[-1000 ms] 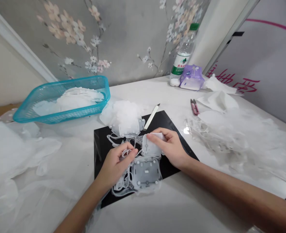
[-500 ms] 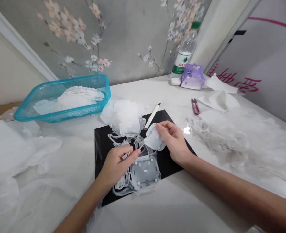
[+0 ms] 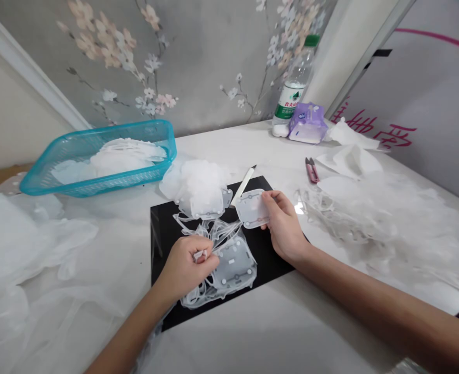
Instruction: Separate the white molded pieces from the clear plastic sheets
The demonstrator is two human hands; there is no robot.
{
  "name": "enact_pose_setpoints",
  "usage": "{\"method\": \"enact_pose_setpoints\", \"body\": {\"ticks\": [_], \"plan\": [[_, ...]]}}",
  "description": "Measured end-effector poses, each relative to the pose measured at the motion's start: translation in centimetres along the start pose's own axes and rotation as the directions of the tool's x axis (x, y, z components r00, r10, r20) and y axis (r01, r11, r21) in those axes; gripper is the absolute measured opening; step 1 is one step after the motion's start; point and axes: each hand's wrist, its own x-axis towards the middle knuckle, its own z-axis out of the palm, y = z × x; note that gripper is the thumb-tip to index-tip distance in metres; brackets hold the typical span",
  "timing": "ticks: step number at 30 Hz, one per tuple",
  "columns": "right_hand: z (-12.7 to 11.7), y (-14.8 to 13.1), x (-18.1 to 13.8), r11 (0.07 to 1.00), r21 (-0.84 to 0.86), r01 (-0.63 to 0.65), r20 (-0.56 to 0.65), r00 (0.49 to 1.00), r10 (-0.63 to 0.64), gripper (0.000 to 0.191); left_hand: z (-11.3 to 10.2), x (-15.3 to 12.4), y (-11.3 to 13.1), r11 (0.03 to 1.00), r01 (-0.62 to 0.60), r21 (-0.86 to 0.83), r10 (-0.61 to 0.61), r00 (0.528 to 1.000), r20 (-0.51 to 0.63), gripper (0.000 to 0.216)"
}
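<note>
My right hand (image 3: 286,223) pinches the right edge of a translucent pad (image 3: 252,209), a thin rounded rectangle with small round bumps, above a black mat (image 3: 276,259). Closed round thin translucent trimming strips (image 3: 231,229) is my left hand (image 3: 190,262), over the near left of the mat. Beside its fingers lies a stack of similar pads (image 3: 233,265), with looped strips along its left side. A pile of loose translucent pads (image 3: 206,189) sits at the mat's far edge. Between that pile and the held pad rests a slim, pale-handled craft knife (image 3: 244,185).
A blue basket (image 3: 97,187) holding white pieces stands at the back left. Pink thread snips (image 3: 311,170) lie on the right, near a heap of translucent scraps (image 3: 389,218). Behind are a water bottle (image 3: 292,96) and a purple tissue pack (image 3: 308,123). Translucent sheets (image 3: 23,244) cover the left.
My right hand has turned the pad flatter and moved it slightly up and right, away from the strips. My left hand has curled tighter round the strips and drawn slightly left.
</note>
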Motion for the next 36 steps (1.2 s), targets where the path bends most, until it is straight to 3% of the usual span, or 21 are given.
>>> {"method": "enact_pose_setpoints", "body": {"ticks": [11,28,34,36], "plan": [[0.0,0.1,-0.1,0.999,0.024,-0.03,-0.098,0.995,0.032,0.028,-0.1,0.0,0.1,1.0,0.014,-0.028,-0.014,1.0,0.0,0.028],[-0.2,0.0,0.9,0.999,0.04,0.007,-0.137,0.991,-0.002,0.026,-0.2,0.0,0.1,0.999,0.016,-0.044,-0.015,1.0,0.02,0.027],[-1.6,-0.7,3.8,0.986,0.075,0.151,-0.347,0.931,-0.116,0.017,-0.5,-0.2,-0.1,0.999,0.011,-0.051,-0.008,0.999,0.053,0.026],[-1.8,-0.8,4.3,0.984,0.044,0.175,-0.344,0.927,-0.149,0.018,-0.5,-0.2,-0.2,0.998,0.023,-0.054,-0.02,0.998,0.061,0.027]]}}
